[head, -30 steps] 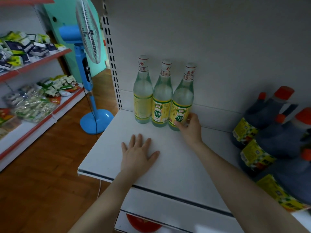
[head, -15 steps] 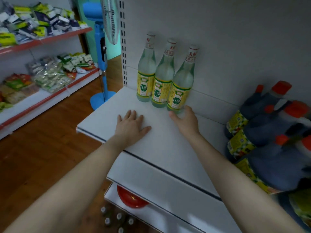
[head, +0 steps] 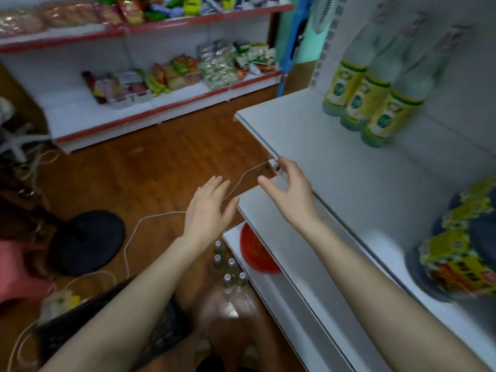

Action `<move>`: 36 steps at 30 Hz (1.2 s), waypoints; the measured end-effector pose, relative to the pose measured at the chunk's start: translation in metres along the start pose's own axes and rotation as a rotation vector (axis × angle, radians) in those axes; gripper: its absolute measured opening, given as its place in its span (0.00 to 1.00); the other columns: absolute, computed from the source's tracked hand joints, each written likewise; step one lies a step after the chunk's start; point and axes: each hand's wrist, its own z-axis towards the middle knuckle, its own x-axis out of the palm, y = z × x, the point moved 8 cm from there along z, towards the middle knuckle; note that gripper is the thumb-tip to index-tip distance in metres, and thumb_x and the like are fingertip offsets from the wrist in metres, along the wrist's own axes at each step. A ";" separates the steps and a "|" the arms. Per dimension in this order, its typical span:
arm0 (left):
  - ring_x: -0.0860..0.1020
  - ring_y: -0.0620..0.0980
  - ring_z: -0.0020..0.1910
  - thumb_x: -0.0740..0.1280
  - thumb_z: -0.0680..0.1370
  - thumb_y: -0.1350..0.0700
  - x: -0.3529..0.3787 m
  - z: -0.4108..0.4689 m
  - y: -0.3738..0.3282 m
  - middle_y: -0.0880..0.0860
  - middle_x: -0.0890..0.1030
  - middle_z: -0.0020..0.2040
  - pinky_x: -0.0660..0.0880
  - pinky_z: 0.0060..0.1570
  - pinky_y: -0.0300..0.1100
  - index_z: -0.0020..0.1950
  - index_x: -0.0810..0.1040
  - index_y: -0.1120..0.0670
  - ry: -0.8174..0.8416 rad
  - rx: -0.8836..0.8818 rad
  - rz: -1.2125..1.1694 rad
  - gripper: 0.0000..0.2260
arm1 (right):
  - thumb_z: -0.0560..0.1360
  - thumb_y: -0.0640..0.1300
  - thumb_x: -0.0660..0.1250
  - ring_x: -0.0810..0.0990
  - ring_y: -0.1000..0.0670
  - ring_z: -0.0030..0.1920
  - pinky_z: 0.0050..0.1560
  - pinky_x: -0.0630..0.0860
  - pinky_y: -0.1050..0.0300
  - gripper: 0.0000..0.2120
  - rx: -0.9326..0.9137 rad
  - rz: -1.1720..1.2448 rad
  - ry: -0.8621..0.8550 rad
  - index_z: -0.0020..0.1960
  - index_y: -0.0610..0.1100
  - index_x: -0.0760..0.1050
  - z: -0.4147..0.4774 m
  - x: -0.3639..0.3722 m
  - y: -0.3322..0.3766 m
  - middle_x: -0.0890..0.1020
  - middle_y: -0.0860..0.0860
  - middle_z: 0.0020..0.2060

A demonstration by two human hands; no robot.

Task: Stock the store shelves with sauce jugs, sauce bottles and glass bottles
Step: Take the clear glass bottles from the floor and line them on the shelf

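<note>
Three glass bottles (head: 370,95) with yellow-green labels stand in a row at the back left of the white shelf (head: 335,162). Dark sauce jugs (head: 461,237) with yellow labels sit at the shelf's right end, blurred. Several more glass bottles (head: 228,267) stand on the wooden floor below, their caps showing in a clear plastic wrap. My left hand (head: 209,208) hovers open over the floor, left of the shelf. My right hand (head: 287,186) is open over the shelf's front edge. Neither hand holds anything.
A red basin (head: 255,251) lies on the lower shelf. A white cable (head: 150,221) runs across the floor beside a black round stand base (head: 86,240). Snack shelves (head: 161,76) line the far wall. A blue fan pole (head: 290,49) stands by the shelf's end.
My view has swung left and down toward the floor. Both hands left the shelf top: the left moved off it over the floor, the right drew back from the third bottle to the front edge.
</note>
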 end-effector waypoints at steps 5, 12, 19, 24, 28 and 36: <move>0.63 0.53 0.72 0.62 0.78 0.47 0.039 -0.060 0.089 0.57 0.67 0.71 0.61 0.70 0.49 0.70 0.67 0.57 0.120 -0.211 -0.020 0.24 | 0.73 0.49 0.69 0.67 0.50 0.69 0.66 0.63 0.60 0.30 0.112 0.000 0.165 0.71 0.43 0.62 -0.035 0.084 -0.054 0.69 0.48 0.69; 0.61 0.53 0.72 0.62 0.78 0.46 0.194 -0.152 0.209 0.55 0.63 0.74 0.62 0.68 0.44 0.75 0.58 0.56 0.476 -0.439 -0.078 0.30 | 0.69 0.40 0.73 0.71 0.49 0.64 0.62 0.66 0.60 0.33 0.486 0.000 0.219 0.70 0.38 0.63 -0.108 0.183 -0.236 0.72 0.42 0.66; 0.57 0.51 0.74 0.63 0.77 0.45 0.356 -0.201 0.306 0.54 0.58 0.75 0.59 0.70 0.44 0.76 0.53 0.57 0.609 -0.537 -0.096 0.34 | 0.68 0.42 0.74 0.71 0.44 0.66 0.66 0.69 0.49 0.37 0.682 -0.137 0.323 0.72 0.40 0.60 -0.162 0.269 -0.431 0.70 0.42 0.67; 0.59 0.54 0.73 0.70 0.72 0.46 0.479 -0.209 0.376 0.56 0.59 0.75 0.60 0.69 0.46 0.76 0.51 0.57 0.556 -0.739 -0.226 0.41 | 0.68 0.43 0.74 0.68 0.46 0.69 0.68 0.66 0.52 0.40 0.670 -0.141 0.338 0.73 0.42 0.57 -0.156 0.332 -0.542 0.67 0.45 0.70; 0.59 0.52 0.73 0.75 0.68 0.49 0.561 -0.192 0.403 0.54 0.60 0.75 0.59 0.70 0.47 0.76 0.51 0.55 0.443 -0.760 -0.368 0.45 | 0.67 0.45 0.75 0.66 0.46 0.70 0.69 0.65 0.50 0.42 0.599 -0.138 0.309 0.73 0.42 0.56 -0.132 0.374 -0.609 0.65 0.45 0.71; 0.70 0.47 0.65 0.75 0.61 0.50 0.639 -0.159 0.413 0.51 0.73 0.66 0.67 0.62 0.40 0.70 0.65 0.52 0.331 -0.516 -0.574 0.40 | 0.64 0.44 0.77 0.68 0.52 0.67 0.68 0.65 0.57 0.42 0.404 -0.132 0.319 0.72 0.43 0.60 -0.097 0.436 -0.662 0.71 0.50 0.66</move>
